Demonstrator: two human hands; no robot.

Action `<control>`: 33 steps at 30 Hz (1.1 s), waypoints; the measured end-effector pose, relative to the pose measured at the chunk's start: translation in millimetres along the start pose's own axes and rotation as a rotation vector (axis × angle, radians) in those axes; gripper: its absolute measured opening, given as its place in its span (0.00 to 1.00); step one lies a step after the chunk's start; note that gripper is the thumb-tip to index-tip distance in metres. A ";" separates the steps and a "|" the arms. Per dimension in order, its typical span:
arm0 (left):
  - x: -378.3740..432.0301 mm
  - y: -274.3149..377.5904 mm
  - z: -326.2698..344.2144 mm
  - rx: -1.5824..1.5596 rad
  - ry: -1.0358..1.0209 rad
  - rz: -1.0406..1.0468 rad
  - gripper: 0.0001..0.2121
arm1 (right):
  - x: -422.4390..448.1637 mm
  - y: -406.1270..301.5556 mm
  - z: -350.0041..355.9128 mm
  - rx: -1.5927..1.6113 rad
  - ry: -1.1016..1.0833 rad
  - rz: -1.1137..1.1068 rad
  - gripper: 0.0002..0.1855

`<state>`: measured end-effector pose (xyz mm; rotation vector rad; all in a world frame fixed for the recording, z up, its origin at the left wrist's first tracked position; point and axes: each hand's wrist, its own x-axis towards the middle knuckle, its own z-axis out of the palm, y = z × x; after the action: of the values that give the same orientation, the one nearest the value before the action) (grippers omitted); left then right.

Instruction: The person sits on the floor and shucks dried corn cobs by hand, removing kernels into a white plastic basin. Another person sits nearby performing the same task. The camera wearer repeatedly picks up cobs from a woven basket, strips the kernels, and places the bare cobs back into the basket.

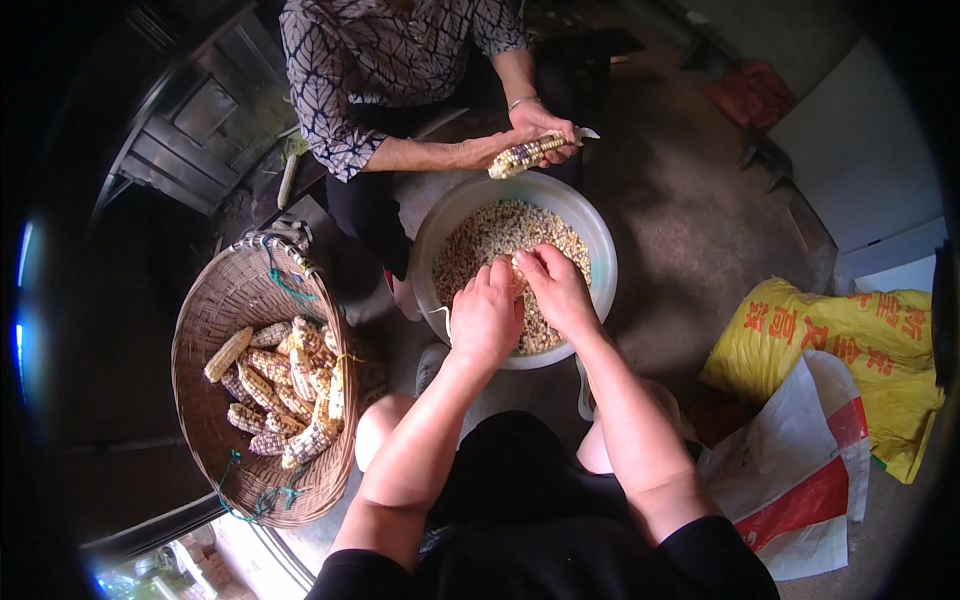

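Over a round metal-looking basin [604,247] of loose corn kernels [502,225], both of my hands are together on one corn cob [517,277]. My left hand [486,315] wraps around it and hides most of its length. The thumb and fingers of my right hand [556,289] press against the cob's far end. A pale strip of husk or stalk [444,319] sticks out on the left side of my left hand. Below my fingers, kernels cover the bottom of the basin.
Across the basin, another person's hands [551,127] hold a multicoloured corn cob [525,156]. At left stands a wicker basket [202,300] with several cobs [281,375]. A lone cob [287,180] lies beyond it. Yellow [825,345] and white-red [787,465] woven sacks lie at right.
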<state>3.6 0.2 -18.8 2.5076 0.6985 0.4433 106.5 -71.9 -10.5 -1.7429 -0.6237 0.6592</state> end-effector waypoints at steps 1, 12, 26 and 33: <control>0.0 0.5 0.1 -0.035 -0.006 -0.006 0.21 | -0.6 -1.3 -0.3 0.000 0.003 0.015 0.12; -0.4 -3.5 -0.1 -0.020 -0.016 -0.001 0.27 | 4.7 10.6 5.7 0.015 0.041 -0.067 0.19; 6.3 -4.0 -7.1 -0.922 -0.228 -0.315 0.29 | 13.5 23.5 -8.2 0.025 0.067 0.109 0.23; 5.1 -4.4 -12.7 -0.458 -0.067 -0.172 0.29 | 1.4 6.6 -1.9 0.081 -0.054 -0.117 0.16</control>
<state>0.6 11.0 -9.8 2.0075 0.6895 0.4020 109.3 -73.9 -16.6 -1.6059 -0.7210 0.6426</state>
